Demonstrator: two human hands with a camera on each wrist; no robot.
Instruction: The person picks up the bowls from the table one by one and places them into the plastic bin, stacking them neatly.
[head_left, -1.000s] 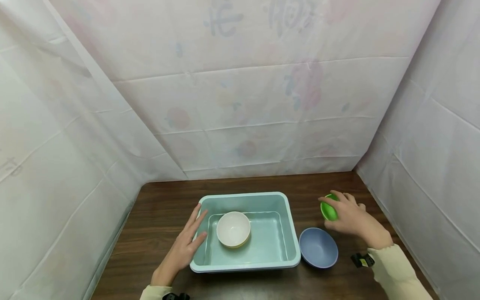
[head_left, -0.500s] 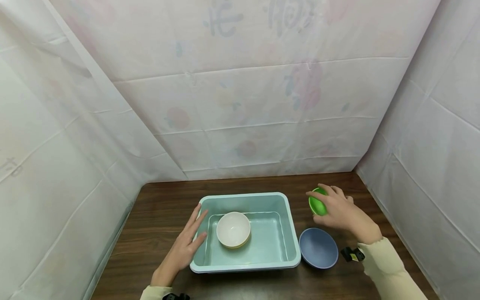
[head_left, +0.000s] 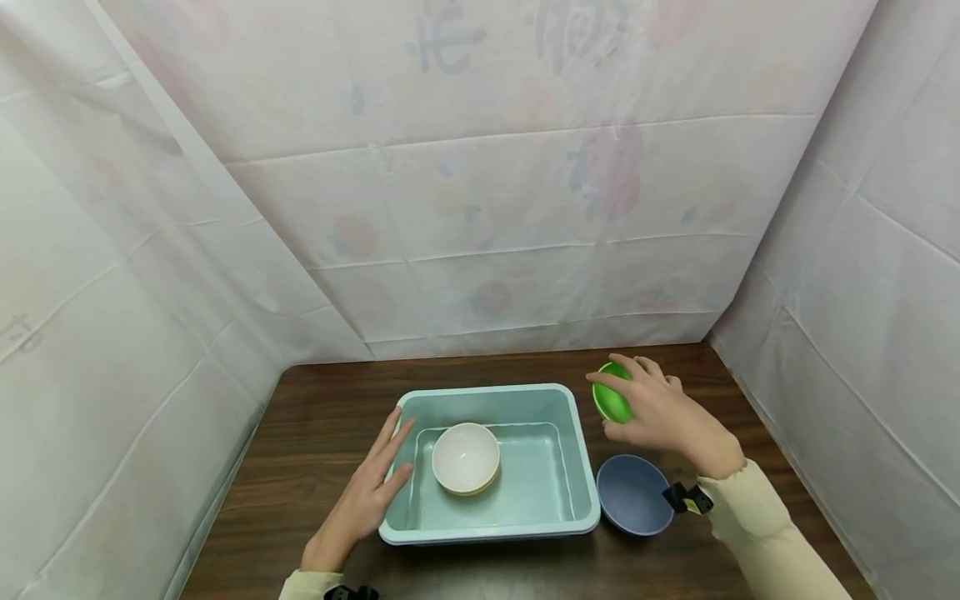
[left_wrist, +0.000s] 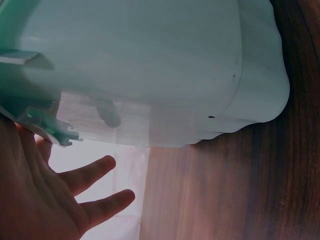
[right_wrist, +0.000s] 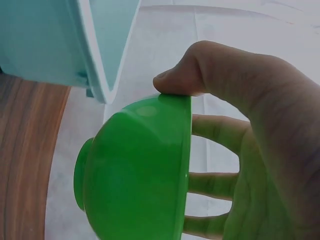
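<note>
My right hand (head_left: 652, 410) grips a green bowl (right_wrist: 140, 170) by its rim, thumb on one side and fingers across the other. In the head view it hangs right of the pale blue-green basin (head_left: 525, 531), near the basin's far right corner. On the basin's left rim rests my left hand (head_left: 367, 496), fingers straight and spread. The left wrist view shows two of its fingers (left_wrist: 107, 207) extending beside the basin's outer wall. Inside the basin, left of its middle, sits a white bowl (head_left: 466, 458) with a yellowish edge showing beneath it.
A blue bowl (head_left: 634, 495) stands on the table right beside the basin's right wall, just below my right hand. The dark wooden table (head_left: 322, 417) meets white sheeting (head_left: 480, 250) at the back and on both sides.
My right hand has carried the green bowl leftward and slightly away from me, closer to the basin. The left hand, basin, white bowl and blue bowl stay where they were.
</note>
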